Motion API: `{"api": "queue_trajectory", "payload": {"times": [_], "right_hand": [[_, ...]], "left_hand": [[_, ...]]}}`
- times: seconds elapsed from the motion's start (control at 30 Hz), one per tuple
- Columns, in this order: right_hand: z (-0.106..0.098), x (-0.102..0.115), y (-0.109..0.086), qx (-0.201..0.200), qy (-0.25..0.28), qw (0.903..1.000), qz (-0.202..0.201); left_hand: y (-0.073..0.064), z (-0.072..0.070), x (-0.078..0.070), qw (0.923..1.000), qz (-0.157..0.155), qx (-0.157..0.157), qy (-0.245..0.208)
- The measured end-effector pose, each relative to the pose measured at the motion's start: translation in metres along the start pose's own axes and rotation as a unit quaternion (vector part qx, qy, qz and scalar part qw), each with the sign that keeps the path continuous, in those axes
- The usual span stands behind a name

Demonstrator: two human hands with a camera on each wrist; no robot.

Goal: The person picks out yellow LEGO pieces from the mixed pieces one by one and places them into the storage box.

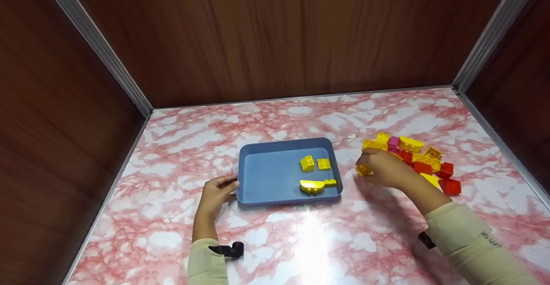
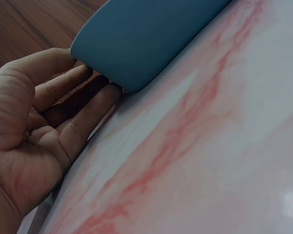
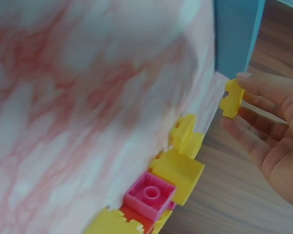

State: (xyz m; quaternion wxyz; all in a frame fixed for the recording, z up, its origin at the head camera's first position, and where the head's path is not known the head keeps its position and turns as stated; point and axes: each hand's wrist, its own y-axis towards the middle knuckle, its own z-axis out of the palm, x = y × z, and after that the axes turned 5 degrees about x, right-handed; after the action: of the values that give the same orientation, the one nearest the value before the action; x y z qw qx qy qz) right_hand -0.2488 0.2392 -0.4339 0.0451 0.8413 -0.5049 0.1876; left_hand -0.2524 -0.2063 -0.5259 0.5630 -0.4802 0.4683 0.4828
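From my far end of the link, at the left I see the person's left hand [image 1: 218, 194], its fingers loosely bent and their tips against the outside of the blue tray [image 1: 270, 202]; the left wrist view shows the palm turned toward the camera. A pale sleeve [image 1: 207, 261] covers that forearm, with a black strap [image 1: 227, 249] at the cuff.

The tray lies flat near the middle of the counter [image 1: 167, 237], which is patterned in red and white like marble. In the tray's right half I find three yellow pieces: a sloped block [image 1: 307, 163], a square block [image 1: 323, 164] with studs up just to its right, and, nearer the person, a long piece [image 1: 316, 186] (its narrow end points right, so it looks rather like a knife).

Right of the tray, the right hand [image 1: 384, 168] pinches a small yellow block [image 3: 232, 100] between thumb and fingertips. The block is between the tray and a heap; whether it touches the counter I cannot tell.

Farthest right is that heap of blocks [image 1: 426, 163], mostly yellow and red, partly hidden by the hand. Among them I see a pink block [image 3: 150, 195], hollow side showing in the right wrist view.
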Motion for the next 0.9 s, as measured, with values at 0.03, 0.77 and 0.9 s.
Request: {"api": "queue_trajectory", "payload": {"times": [0.03, 0.77, 0.9], "right_hand": [[-0.001, 0.001, 0.001, -0.002, -0.003, 1.0000, -0.007], [0.004, 0.044, 0.045, -0.033, -0.060, 0.9925, -0.101], [0.008, 0.049, 0.053, -0.043, -0.072, 0.9887, -0.125]], "left_hand": [[0.000, 0.000, 0.001, 1.0000, 0.000, 0.001, 0.001], [0.001, -0.002, 0.003, 1.0000, 0.003, 0.004, 0.003], [0.002, -0.002, 0.004, 1.0000, 0.005, 0.006, 0.004]]}}
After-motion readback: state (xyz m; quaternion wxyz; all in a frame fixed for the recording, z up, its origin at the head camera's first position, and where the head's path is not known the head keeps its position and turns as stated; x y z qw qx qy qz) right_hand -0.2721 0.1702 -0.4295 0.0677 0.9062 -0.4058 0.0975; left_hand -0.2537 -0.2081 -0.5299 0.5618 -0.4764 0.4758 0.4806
